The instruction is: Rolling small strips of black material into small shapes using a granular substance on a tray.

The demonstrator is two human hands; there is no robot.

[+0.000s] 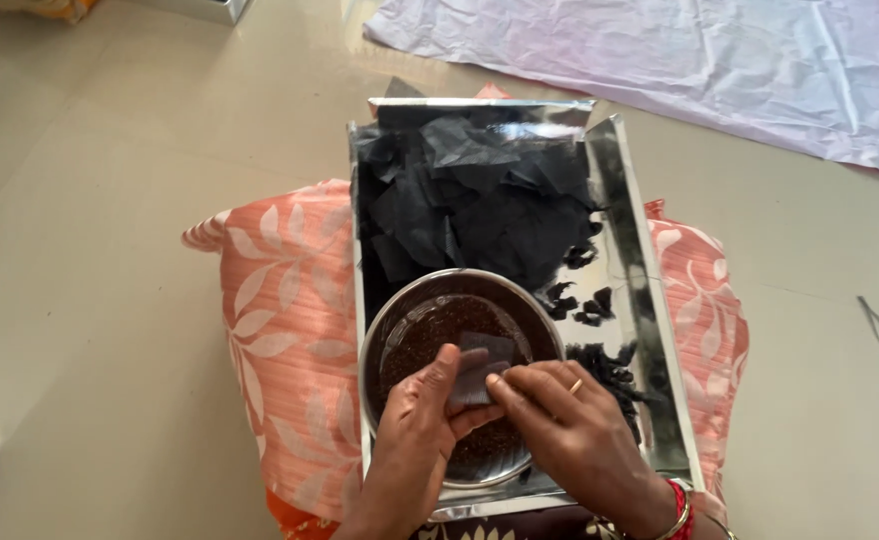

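Observation:
A shiny silver tray point(650, 330) rests on my lap and holds several pieces of black paper point(470, 200). At its near end stands a round steel bowl point(385, 330) filled with dark brown grains. Over the bowl, my left hand point(415, 430) and my right hand point(570, 420) together pinch a small dark grey square piece point(482, 362) between thumbs and fingers. My right hand wears a ring and red bangles at the wrist.
An orange cloth with a white leaf pattern point(280, 320) lies under the tray. A large white-pink sheet point(720, 60) is spread on the beige tiled floor at the back right. A small metal tool point(875, 320) lies on the floor at the right.

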